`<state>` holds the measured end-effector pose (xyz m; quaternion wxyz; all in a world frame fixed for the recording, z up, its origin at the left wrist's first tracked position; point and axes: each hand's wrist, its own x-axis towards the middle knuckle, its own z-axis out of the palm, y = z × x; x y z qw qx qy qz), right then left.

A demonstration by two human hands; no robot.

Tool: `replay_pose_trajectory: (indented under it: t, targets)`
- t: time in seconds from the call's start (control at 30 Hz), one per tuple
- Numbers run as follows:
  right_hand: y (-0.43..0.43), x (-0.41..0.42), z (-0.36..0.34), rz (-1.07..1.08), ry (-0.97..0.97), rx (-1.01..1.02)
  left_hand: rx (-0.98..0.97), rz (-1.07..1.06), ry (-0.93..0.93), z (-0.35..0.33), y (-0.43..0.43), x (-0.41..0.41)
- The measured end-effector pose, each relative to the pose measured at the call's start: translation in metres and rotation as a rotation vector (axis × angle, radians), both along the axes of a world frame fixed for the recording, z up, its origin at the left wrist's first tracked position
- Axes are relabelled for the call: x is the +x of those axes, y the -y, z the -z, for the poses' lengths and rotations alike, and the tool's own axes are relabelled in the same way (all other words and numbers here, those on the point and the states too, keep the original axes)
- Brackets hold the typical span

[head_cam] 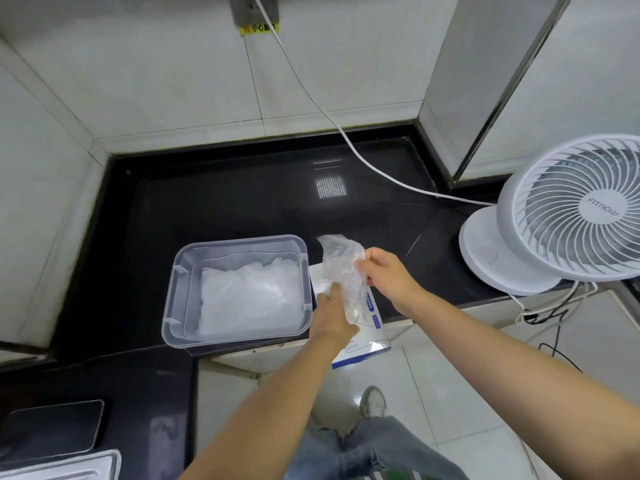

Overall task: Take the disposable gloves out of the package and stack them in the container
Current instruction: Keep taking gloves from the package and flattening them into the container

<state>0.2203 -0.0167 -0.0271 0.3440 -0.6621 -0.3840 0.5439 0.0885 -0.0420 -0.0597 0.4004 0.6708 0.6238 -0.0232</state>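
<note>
Clear plastic container (172, 299): gloves (249, 296) piled inside | left hand (333, 315), right hand (385, 275) pinch one glove (346, 265) over package (369, 344)

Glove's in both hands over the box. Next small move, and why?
Probably carry the thin clear plastic glove left over the clear rectangular plastic container and lay it on the pile of clear gloves inside. The left hand and right hand both pinch it above the white-and-blue cardboard box, and the container sits beside it.
</note>
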Motion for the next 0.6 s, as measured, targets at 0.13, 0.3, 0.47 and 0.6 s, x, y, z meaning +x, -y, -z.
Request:
replay_pose_trajectory:
  t: [0.13,0.3,0.47,0.6]
  targets:
    - [0.001,0.008,-0.011,0.17,-0.133,-0.013,-0.035,-0.027,0.013,-0.006,-0.003,0.003]
    - [-0.004,0.011,-0.026,0.234,-0.2,0.013,0.056,-0.218,0.336,-0.031,-0.018,0.011]
    - [-0.007,0.005,-0.022,0.06,-0.065,0.11,-0.109,-0.72,0.871,-0.067,-0.046,-0.006]
    - [-0.011,-0.01,-0.026,-0.078,0.004,0.107,0.024,-0.786,0.901,-0.081,-0.063,-0.041]
